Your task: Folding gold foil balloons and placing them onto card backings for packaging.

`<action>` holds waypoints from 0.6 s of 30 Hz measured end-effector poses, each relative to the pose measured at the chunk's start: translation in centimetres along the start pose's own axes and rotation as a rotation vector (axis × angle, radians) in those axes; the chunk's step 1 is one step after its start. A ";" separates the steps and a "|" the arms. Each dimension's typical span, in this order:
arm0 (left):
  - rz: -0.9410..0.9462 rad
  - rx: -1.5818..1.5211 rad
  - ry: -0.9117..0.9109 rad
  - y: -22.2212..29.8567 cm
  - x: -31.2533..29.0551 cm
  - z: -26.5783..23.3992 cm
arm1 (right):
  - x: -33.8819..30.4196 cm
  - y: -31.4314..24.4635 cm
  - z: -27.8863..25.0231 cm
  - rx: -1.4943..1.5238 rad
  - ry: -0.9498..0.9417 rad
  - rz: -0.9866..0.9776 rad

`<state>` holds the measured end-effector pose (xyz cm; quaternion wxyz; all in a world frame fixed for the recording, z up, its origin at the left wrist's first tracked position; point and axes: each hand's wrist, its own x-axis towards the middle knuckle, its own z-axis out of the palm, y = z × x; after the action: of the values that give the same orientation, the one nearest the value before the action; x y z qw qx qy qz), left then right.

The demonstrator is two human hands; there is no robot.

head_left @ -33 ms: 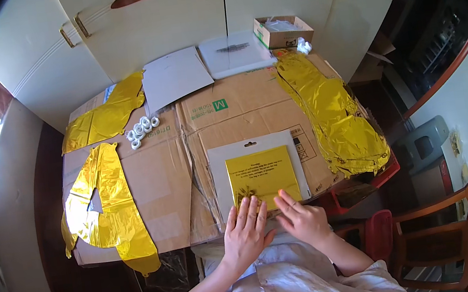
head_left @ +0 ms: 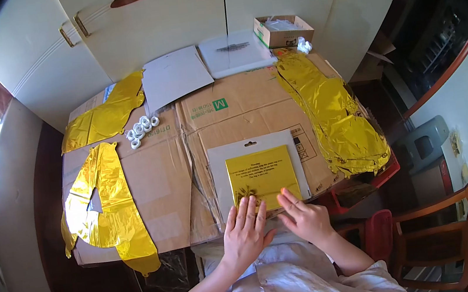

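A flat square gold packet [head_left: 262, 169] with dark print lies on a white card [head_left: 220, 174] that has a hang hole at its far edge. A small dark cluster [head_left: 246, 193] shows at the packet's near left corner; what it is I cannot make out. My left hand [head_left: 245, 227] rests on the packet's near edge, fingers stretched out and side by side. At the near right corner is my right hand [head_left: 305, 216], its fingers straight and nothing in it. Whether its fingertips touch the packet I cannot tell.
Flattened cardboard [head_left: 166, 214] covers the table. Gold foil balloons [head_left: 117, 202] lie at the left, more gold foil [head_left: 336, 115] at the right. White rings [head_left: 140, 129], grey-white sheets [head_left: 175, 80] and a small carton [head_left: 284, 32] sit farther back. A wooden chair [head_left: 434, 232] stands at right.
My right hand has shifted very slightly to the right. My left hand, the packet and the card look the same.
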<state>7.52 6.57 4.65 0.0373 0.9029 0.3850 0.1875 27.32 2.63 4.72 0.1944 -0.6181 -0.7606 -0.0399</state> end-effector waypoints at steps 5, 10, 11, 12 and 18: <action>-0.070 0.025 -0.035 -0.6 -1.1 -0.4 | -1.3 2.2 0.4 -0.037 0.082 0.042; -0.075 0.034 0.116 -2.0 -2.6 -0.6 | -2.1 2.9 0.3 -0.148 0.091 0.097; -0.081 0.020 0.163 -1.7 -2.6 -1.2 | -2.2 3.0 0.2 -0.184 0.090 0.110; -0.053 0.011 0.162 -1.7 -2.9 -1.4 | -2.4 3.3 0.1 -0.165 0.141 0.075; 0.086 -0.236 0.253 -2.5 -5.6 -2.2 | -4.8 4.9 -0.2 0.064 0.326 -0.070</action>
<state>1.45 4.23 4.42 0.0862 0.8771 0.3228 0.3450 32.84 -0.66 2.35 0.3331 -0.5700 -0.7411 -0.1222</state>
